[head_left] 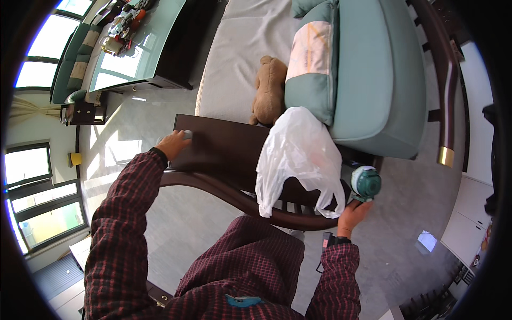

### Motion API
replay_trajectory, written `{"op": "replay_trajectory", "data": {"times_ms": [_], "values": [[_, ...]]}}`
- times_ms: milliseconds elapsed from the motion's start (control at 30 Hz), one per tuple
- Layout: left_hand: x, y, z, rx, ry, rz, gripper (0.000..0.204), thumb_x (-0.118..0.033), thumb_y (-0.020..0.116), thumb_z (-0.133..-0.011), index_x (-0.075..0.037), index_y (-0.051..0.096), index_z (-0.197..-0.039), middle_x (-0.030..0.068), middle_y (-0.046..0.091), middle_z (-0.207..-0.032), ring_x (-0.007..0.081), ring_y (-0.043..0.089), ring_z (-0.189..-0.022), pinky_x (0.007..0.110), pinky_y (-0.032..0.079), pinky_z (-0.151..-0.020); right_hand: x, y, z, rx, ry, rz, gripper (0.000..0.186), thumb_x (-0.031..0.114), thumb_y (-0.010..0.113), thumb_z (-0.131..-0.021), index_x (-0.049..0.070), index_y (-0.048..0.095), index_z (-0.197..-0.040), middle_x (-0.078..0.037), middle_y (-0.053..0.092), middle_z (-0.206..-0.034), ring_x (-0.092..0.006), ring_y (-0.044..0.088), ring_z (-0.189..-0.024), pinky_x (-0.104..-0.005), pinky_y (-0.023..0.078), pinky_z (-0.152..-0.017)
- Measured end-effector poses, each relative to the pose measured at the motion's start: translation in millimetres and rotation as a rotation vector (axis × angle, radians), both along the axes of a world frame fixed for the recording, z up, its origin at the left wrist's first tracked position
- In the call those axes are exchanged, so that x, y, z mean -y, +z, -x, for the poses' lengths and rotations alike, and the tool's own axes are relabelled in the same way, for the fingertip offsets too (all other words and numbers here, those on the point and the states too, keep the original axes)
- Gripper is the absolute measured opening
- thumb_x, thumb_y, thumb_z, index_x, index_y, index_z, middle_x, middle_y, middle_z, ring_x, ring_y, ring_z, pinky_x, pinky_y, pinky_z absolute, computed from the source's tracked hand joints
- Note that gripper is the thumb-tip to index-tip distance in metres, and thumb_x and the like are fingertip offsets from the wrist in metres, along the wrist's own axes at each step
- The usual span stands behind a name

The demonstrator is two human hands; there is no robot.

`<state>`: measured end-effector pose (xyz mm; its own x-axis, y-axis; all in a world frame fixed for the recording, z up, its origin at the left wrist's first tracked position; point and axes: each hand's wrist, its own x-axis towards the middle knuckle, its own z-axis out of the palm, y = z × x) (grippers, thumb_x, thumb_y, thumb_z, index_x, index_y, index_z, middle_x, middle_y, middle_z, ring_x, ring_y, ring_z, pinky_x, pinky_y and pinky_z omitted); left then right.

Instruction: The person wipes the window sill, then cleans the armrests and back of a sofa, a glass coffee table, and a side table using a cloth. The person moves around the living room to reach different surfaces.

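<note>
One green-and-white container [366, 183] just off the right end of a dark wooden armrest [224, 144]. Right hand [354, 214] closed on its near side; container lies forward of the fingers, long axis foreshortened, unclear. Left hand [173, 145] well apart, at the armrest's left edge, fingers bent over a small grey object [187, 135]; cannot tell if gripped. White plastic bag [298, 144] drapes the armrest between, nearer the right hand.

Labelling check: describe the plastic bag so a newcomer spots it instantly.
Find the sofa, then its dark wooden armrest nearest the wearer. The white plastic bag drapes over it, left of the right hand. Unlike the brown plush toy and green-and-cream cushion beyond, it's thin and crumpled.
</note>
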<state>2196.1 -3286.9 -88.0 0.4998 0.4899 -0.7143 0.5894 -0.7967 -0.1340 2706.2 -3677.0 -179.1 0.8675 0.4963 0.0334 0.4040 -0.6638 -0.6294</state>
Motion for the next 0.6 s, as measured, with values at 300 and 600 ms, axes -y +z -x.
{"op": "replay_trajectory", "data": {"times_ms": [300, 600], "values": [[198.6, 78.3, -43.8, 0.758, 0.335, -0.022, 0.084, 0.006, 0.063, -0.073, -0.007, 0.042, -0.153, 0.0242, 0.054, -0.136, 0.0469, 0.053, -0.126, 0.049, 0.046, -0.109, -0.2, 15.3, -2.1, 0.03, 0.135, -0.104, 0.072, 0.001, 0.059, -0.091, -0.008, 0.03, -0.156, -0.03, 0.037, -0.158, -0.0476, 0.034, -0.147, -0.0524, 0.028, -0.124], [432.6, 162.0, -201.7, 0.919, 0.616, 0.211, 0.067, -0.007, 0.069, -0.079, -0.006, 0.05, -0.144, 0.0264, 0.067, -0.125, 0.0464, 0.063, -0.118, 0.049, 0.052, -0.101, 225.3, 71.4, -91.7, -0.23, 0.415, -0.203, 0.043, 0.02, 0.068, -0.096, 0.0, 0.064, -0.133, -0.023, 0.067, -0.131, -0.0385, 0.063, -0.125, -0.045, 0.05, -0.107]]}}
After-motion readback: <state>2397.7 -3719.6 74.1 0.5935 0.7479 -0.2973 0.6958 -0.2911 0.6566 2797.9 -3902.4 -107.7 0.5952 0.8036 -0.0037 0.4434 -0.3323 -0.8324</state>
